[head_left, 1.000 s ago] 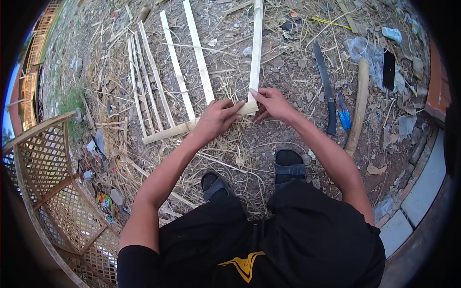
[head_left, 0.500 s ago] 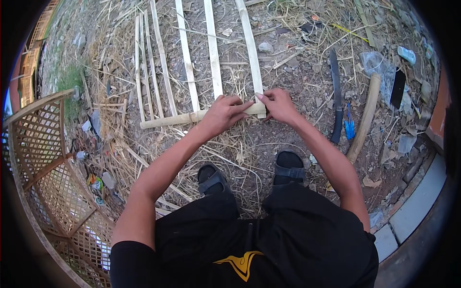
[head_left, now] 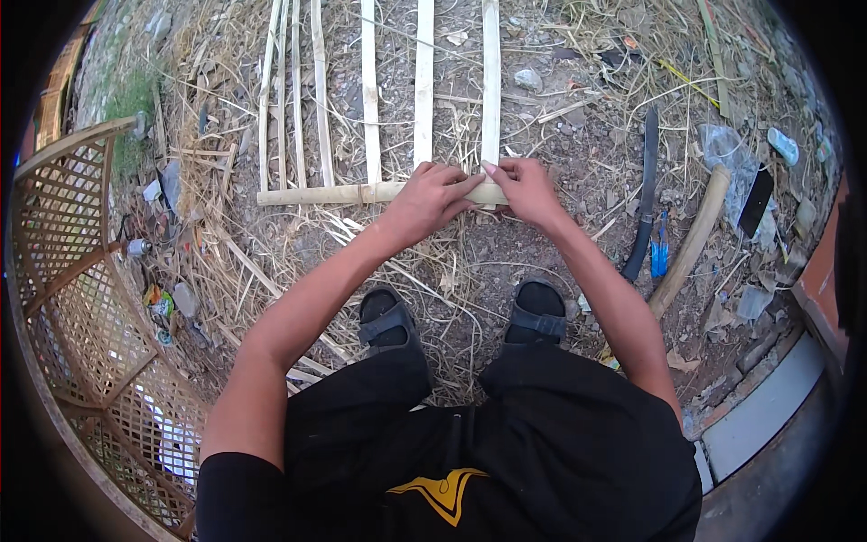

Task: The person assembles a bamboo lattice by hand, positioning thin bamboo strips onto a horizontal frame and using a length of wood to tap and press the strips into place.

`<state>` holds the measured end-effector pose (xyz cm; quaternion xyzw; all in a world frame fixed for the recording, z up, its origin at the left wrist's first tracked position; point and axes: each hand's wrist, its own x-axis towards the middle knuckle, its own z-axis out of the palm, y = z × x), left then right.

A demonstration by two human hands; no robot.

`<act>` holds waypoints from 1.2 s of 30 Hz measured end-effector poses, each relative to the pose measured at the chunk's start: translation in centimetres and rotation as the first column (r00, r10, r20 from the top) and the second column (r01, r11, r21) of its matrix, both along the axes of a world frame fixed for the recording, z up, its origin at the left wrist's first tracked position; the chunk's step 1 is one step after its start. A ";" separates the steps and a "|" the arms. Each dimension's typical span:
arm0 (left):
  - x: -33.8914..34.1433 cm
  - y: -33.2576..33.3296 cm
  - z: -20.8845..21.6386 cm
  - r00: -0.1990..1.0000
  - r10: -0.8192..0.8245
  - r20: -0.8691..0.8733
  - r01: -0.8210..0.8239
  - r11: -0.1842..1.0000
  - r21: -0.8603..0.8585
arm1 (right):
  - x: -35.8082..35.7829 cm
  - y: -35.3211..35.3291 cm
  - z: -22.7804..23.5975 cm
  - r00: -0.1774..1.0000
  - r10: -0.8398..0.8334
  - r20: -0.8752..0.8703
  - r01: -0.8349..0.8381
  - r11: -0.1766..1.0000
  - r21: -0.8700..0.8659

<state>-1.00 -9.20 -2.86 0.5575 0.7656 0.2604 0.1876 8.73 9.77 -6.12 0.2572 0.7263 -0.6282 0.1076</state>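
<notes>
A pale bamboo crosspiece (head_left: pixel 325 194) lies across the near ends of several long bamboo slats (head_left: pixel 371 99) on the ground. My left hand (head_left: pixel 432 200) is closed around the crosspiece near its right end, thumb reaching right. At that same end my right hand (head_left: pixel 531 193) pinches the rightmost slat (head_left: pixel 490 81) where it meets the crosspiece, its thumb on top. Both thumbs nearly meet over this joint. My fingers cover part of the joint, so how the two pieces fit together is hidden.
On the right lie a machete (head_left: pixel 647 172), a blue-handled tool (head_left: pixel 660 246), a thick wooden stick (head_left: pixel 694 239), a flat black object (head_left: pixel 756 202) and clear plastic (head_left: pixel 727 149). A curved lattice panel (head_left: pixel 108 271) stands at left. Straw and shavings (head_left: pixel 271 262) litter the soil around my sandals (head_left: pixel 536 312).
The whole view has turned slightly, so the crosspiece now looks more level and the slats more upright. Both hands keep their grip at the same joint.
</notes>
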 end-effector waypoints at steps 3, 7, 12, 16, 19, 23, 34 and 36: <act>1.5 0.4 1.9 0.982 0.155 -0.112 -0.137 0.978 0.155 | 0.2 0.6 -0.8 1.000 -0.024 0.006 0.025 0.996 -0.087; 5.3 -1.4 2.7 0.964 0.244 0.109 -0.253 0.964 0.078 | -0.1 0.7 0.9 0.997 -0.031 0.071 0.046 0.973 -0.226; 7.9 -0.9 0.3 0.026 0.608 0.793 -0.551 0.671 -0.496 | -0.1 0.7 1.6 0.994 0.051 0.091 -0.018 0.943 -0.331; 8.8 0.7 0.1 -0.103 0.523 0.846 -0.605 0.642 -0.471 | -0.1 0.9 1.5 0.995 0.036 0.089 -0.002 0.935 -0.354; 9.0 1.7 -0.2 -0.187 0.491 0.851 -0.628 0.607 -0.487 | -0.4 1.5 1.6 0.994 0.046 0.096 -0.009 0.934 -0.358; 8.7 2.6 -1.1 -0.297 0.500 0.814 -0.661 0.507 -0.553 | -0.7 1.7 1.4 0.991 0.073 0.114 -0.031 0.942 -0.334; 9.8 4.2 -1.3 -0.317 0.493 0.810 -0.782 0.347 -0.517 | -0.7 1.1 1.3 0.987 -0.019 0.159 0.059 0.966 -0.252; 10.2 4.3 -1.4 -0.289 0.524 0.802 -0.794 0.337 -0.506 | -0.6 1.0 1.2 0.988 -0.027 0.149 0.064 0.966 -0.250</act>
